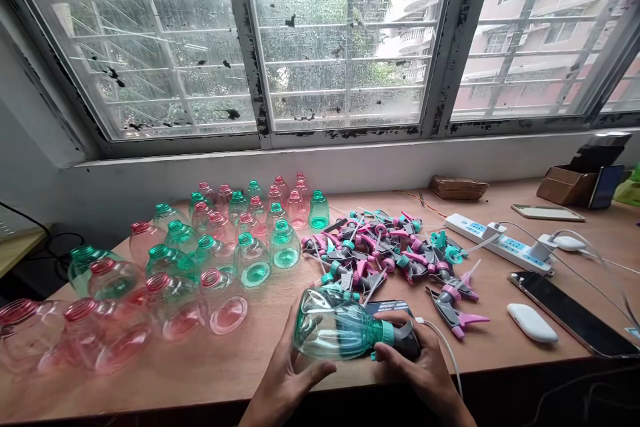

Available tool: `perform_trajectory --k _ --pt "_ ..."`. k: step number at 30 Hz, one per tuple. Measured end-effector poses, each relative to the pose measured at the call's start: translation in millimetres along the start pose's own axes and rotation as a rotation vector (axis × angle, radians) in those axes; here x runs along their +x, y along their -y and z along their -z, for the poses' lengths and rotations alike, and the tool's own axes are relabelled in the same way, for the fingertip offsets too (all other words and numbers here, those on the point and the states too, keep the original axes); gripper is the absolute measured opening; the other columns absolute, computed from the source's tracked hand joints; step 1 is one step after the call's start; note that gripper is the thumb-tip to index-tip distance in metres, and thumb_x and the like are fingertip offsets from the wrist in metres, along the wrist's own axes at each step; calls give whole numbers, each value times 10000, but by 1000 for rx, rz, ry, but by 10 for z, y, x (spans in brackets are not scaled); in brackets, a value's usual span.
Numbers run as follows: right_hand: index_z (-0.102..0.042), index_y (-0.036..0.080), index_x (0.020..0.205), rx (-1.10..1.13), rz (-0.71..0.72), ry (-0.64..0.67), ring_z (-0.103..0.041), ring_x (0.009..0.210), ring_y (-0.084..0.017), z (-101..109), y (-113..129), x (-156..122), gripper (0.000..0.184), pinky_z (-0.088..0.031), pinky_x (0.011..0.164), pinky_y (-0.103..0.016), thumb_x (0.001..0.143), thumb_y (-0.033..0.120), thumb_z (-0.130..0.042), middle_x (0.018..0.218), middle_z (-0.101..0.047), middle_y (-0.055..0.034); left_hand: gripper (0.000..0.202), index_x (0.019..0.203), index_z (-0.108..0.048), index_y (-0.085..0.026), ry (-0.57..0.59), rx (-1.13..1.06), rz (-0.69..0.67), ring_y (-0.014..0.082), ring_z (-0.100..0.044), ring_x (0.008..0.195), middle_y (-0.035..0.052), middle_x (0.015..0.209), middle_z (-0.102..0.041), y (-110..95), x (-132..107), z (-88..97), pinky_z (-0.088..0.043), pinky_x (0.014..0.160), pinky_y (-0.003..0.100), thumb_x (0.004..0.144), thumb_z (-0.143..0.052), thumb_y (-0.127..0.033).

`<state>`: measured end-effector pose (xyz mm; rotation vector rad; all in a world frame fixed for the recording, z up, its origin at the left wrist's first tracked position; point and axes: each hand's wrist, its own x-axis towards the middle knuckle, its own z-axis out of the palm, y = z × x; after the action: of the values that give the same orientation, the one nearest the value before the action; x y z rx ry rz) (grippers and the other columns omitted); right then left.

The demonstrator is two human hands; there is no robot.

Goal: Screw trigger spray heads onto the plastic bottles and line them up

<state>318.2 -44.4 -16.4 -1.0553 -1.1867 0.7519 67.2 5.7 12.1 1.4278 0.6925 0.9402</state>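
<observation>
A clear green spray bottle (335,323) lies on its side in the air near the table's front edge, with a teal-and-grey trigger sprayer (395,335) on its neck. My left hand (295,360) is wrapped round the bottle's base, thumb stretched out below it. Around the sprayer head close the fingers of my right hand (415,360), its thumb by the teal collar. Beyond the bottle lies a heap of pink, teal and grey trigger sprayers (385,247). Rows of open-necked green bottles (253,260) and pink bottles (223,300) stand to the left.
Partly behind the bottle, a phone (390,307) has a white cable attached. At right are a power strip (500,243), a white oval case (532,323), a large black phone (575,313) and a cardboard box (567,185). A brown package (459,187) lies by the wall under the window.
</observation>
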Motion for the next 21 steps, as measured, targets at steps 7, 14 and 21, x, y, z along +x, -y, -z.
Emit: perform_trajectory --k 7,14,21 --pt "-842 255 1044 16 -32 5 -775 617 -224 1 17 -7 336 -641 607 -269 848 521 -900 719 -790 -3 1060 1725 -147 -467 -64 25 13 374 -206 1706 31 1861 -191 45 -34 -16 -166 1385 580 916 -832 -454" --pt "-849 247 1042 37 -16 -8 -765 613 -219 -7 0 -2 309 -635 607 -273 834 463 -925 730 -795 -10 1002 1737 -178 -399 -8 32 -14 409 -193 1703 54 1859 -194 78 -29 53 -126 1391 589 944 -786 -477" --pt "-859 253 1058 2 -6 0 -801 742 -244 8 -50 -1 307 -647 672 -280 819 428 -940 892 -842 -45 1146 1721 -106 -493 -50 59 -26 410 -202 1700 26 1869 -147 77 -74 19 -168 1380 611 873 -875 -450"
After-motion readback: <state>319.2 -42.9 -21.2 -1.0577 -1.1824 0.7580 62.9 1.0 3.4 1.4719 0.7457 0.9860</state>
